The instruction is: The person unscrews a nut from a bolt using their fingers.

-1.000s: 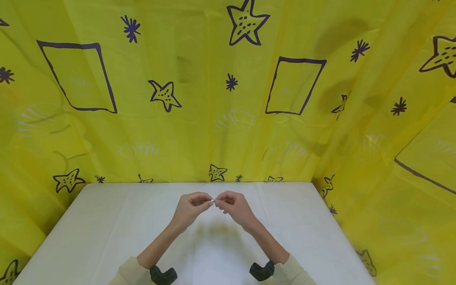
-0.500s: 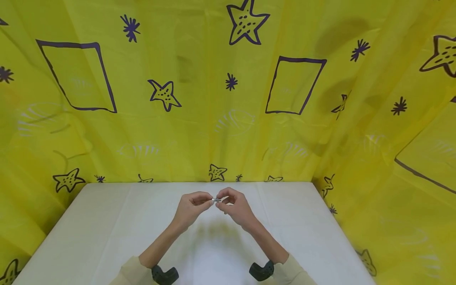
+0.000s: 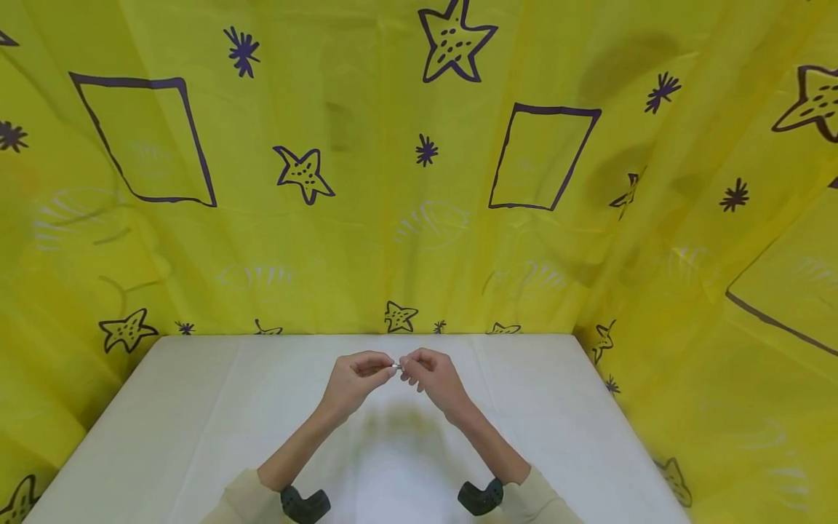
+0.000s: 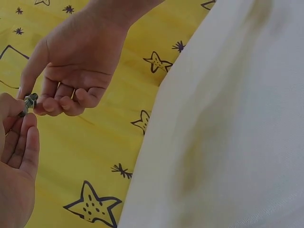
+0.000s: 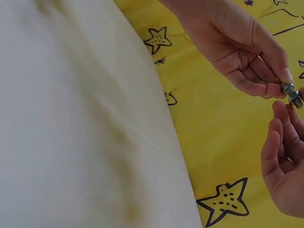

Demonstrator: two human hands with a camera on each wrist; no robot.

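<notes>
Small metal bolt (image 3: 397, 367) sits between the two hands, above the far part of the table. My left hand (image 3: 356, 378) pinches one end of it between thumb and fingertips. On the bolt's shaft, a nut (image 5: 292, 98) shows in the right wrist view, with the threaded end sticking out past it. My right hand (image 3: 435, 378) has its thumb and fingertips at the nut, pinching it, while its other fingers are loosely bent. The left wrist view shows the bolt (image 4: 29, 101) slanted, its lower end covered by left fingers.
A white table (image 3: 216, 422) lies under the hands, with their soft shadow on it. Yellow curtains (image 3: 366, 240) with starfish drawings hang behind and at both sides. Dark curved devices (image 3: 305, 503) are worn near both sleeves.
The right thumb and index finger spread apart around the bolt half a second ago, and now come together again on it. The left hand holds its grip, shifting very slightly right.
</notes>
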